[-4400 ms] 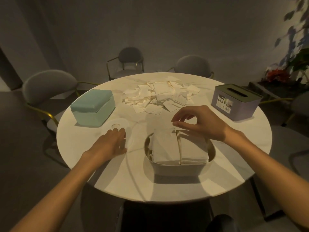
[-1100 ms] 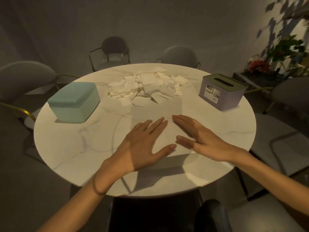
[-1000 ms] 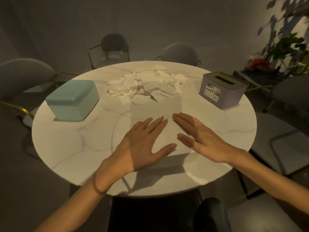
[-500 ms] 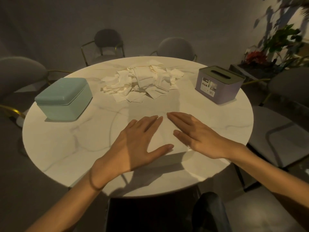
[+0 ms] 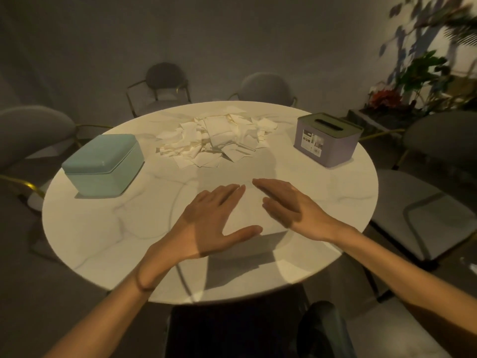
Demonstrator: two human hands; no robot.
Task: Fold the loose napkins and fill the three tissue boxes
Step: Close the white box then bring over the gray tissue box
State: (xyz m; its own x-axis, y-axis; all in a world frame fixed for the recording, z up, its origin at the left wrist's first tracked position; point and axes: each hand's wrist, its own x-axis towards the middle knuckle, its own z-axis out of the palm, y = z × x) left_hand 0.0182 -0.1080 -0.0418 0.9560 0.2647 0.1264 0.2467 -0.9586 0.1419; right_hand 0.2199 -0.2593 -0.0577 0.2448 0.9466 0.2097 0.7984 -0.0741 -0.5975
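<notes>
White tissue box [image 5: 251, 215] at the near centre of a round marble table [image 5: 103, 228], covered by the left hand [image 5: 209, 220] and right hand [image 5: 289, 205], fingers flat and grasping nothing, loose napkins [image 5: 214, 143] heaped at far centre, teal box [image 5: 103, 164] far left, purple box [image 5: 327, 139] far right.

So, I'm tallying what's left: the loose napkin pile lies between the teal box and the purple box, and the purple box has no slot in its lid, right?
Not quite. The head view shows the purple box has a slot in its lid; the rest holds.
</notes>
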